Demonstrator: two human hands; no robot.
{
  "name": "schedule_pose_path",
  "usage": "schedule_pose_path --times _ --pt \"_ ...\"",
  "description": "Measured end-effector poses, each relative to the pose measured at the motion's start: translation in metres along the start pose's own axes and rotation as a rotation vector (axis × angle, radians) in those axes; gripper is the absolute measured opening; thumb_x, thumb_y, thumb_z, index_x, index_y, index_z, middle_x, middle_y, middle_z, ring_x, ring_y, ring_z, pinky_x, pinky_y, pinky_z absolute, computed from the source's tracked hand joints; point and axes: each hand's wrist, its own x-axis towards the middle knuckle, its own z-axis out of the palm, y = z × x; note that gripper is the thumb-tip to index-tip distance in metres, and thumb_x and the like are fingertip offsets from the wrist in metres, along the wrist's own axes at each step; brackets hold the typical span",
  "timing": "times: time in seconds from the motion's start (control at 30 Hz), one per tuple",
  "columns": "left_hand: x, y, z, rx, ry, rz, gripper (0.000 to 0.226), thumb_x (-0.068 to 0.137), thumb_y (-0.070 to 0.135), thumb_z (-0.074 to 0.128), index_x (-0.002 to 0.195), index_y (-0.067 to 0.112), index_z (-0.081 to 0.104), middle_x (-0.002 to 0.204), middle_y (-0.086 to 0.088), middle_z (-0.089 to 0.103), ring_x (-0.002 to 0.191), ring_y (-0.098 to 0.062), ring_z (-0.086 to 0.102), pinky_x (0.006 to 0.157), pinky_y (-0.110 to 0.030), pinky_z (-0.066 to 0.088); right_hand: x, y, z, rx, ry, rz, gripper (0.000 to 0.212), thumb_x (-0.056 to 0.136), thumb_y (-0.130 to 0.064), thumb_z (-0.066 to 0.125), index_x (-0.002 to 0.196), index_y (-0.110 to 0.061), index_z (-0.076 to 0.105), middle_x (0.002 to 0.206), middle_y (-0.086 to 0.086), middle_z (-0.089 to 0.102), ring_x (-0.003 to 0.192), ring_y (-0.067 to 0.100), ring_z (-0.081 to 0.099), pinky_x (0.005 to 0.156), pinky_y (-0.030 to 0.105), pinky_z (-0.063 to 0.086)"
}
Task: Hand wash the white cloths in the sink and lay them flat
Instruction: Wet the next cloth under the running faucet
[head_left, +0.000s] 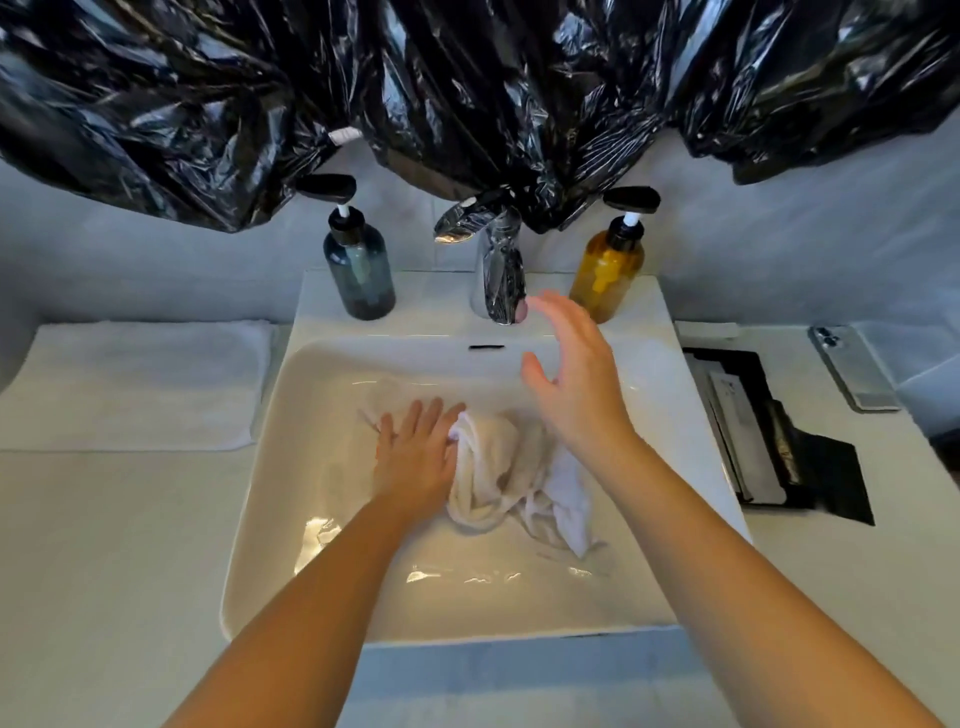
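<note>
Wet, bunched white cloths (511, 475) lie in the middle of the white sink (270, 467), which holds shallow water. My left hand (415, 452) lies flat on the sink bottom with straight fingers, its thumb side touching the left edge of the cloths. My right hand (571, 374) hovers above the basin with fingers spread and relaxed, its fingertips close to the spout of the chrome faucet (498, 275). It holds nothing. No water runs from the faucet.
A blue pump bottle (358, 270) stands left of the faucet, an amber one (608, 273) right of it. A folded white towel (140, 384) lies on the left counter. A black tray (769, 431) and a phone (854, 366) sit on the right. Black plastic bags (467, 93) hang overhead.
</note>
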Motion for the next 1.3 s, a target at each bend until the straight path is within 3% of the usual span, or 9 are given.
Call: schedule_pose_path --times 0.17,0.3,0.4,0.7,0.87,0.97,1.03,1.17,1.3 --pt "0.000 0.002 0.003 -0.004 0.010 -0.005 0.076 0.085 0.047 -0.009 0.157 0.036 0.011 0.166 0.004 0.008 0.153 -0.021 0.001 0.118 -0.051 -0.002 0.063 -0.037 0.017 -0.214 0.035 -0.179 0.053 0.091 -0.035 0.070 0.140 -0.022 0.056 0.147 0.012 0.047 0.132 0.031 0.047 0.108 0.047 0.038" --pt "-0.001 0.002 0.002 -0.030 0.048 0.018 0.080 0.081 0.048 -0.013 0.157 0.035 0.011 0.166 0.003 0.009 0.153 -0.023 0.001 0.119 -0.050 -0.003 0.086 -0.045 0.021 -0.479 0.305 -0.242 0.034 0.079 -0.046 0.081 0.104 -0.025 0.069 0.109 0.003 0.057 0.099 0.023 0.055 0.079 0.033 0.035" --pt "-0.004 0.003 0.002 -0.046 0.063 0.029 0.080 0.082 0.049 -0.012 0.157 0.034 0.012 0.166 0.002 0.011 0.153 -0.024 0.002 0.119 -0.051 -0.003 0.103 -0.050 0.018 -0.438 0.247 -0.324 0.026 0.082 -0.040 0.080 0.087 -0.018 0.068 0.098 0.002 0.062 0.087 0.021 0.058 0.071 0.035 0.047" --pt "-0.004 0.001 0.003 -0.063 0.118 0.030 0.065 0.094 0.045 0.009 0.151 0.030 0.034 0.158 -0.004 0.035 0.149 -0.031 0.026 0.117 -0.059 0.014 0.113 -0.055 -0.006 -0.344 -0.007 -0.046 0.044 0.101 -0.057 0.044 0.124 -0.023 0.058 0.125 -0.006 0.056 0.105 0.016 0.054 0.078 0.036 0.048" --pt "-0.006 0.005 0.003 -0.072 0.118 0.029 0.062 0.094 0.040 0.014 0.144 0.026 0.049 0.150 -0.009 0.047 0.141 -0.035 0.039 0.113 -0.063 0.024 0.052 -0.021 0.007 0.488 0.317 0.327 0.023 0.103 -0.024 0.051 0.118 -0.014 0.066 0.110 -0.002 0.064 0.102 0.010 0.060 0.080 0.014 0.048" --pt "-0.011 0.013 0.005 -0.037 0.163 0.046 0.047 0.092 0.034 0.030 0.126 0.023 0.061 0.130 -0.010 0.063 0.124 -0.037 0.058 0.099 -0.065 0.040 0.012 0.000 0.046 1.182 0.019 0.996 0.025 0.103 -0.019 0.046 0.089 -0.007 0.063 0.079 0.009 0.065 0.074 0.022 0.063 0.063 0.027 0.050" --pt "-0.014 0.015 0.007 -0.041 0.243 0.082 0.034 0.088 0.032 0.037 0.110 0.021 0.060 0.111 -0.007 0.070 0.107 -0.035 0.067 0.090 -0.063 0.047 0.009 0.005 0.072 1.353 -0.097 1.171 0.041 0.105 -0.023 0.042 0.066 -0.015 0.051 0.053 0.000 0.047 0.046 0.013 0.045 0.044 0.023 0.038" --pt "-0.012 0.020 0.001 -0.251 0.342 0.056 0.034 0.088 0.040 0.037 0.085 0.015 0.060 0.080 -0.005 0.064 0.076 -0.032 0.061 0.077 -0.045 0.047 0.011 0.009 0.082 1.103 -0.070 0.977 0.049 0.105 -0.021 0.038 0.056 -0.021 0.038 0.047 -0.006 0.029 0.036 0.010 0.023 0.035 0.023 0.020" --pt "0.005 0.040 -0.033 -0.720 0.236 -0.095 0.023 0.094 0.044 0.049 0.093 0.021 0.053 0.084 0.001 0.064 0.077 -0.021 0.060 0.069 -0.039 0.048 -0.020 0.042 0.065 0.288 -0.075 0.402 0.015 0.098 -0.034 0.057 0.095 -0.020 0.063 0.090 -0.005 0.061 0.081 0.008 0.058 0.072 0.020 0.046"
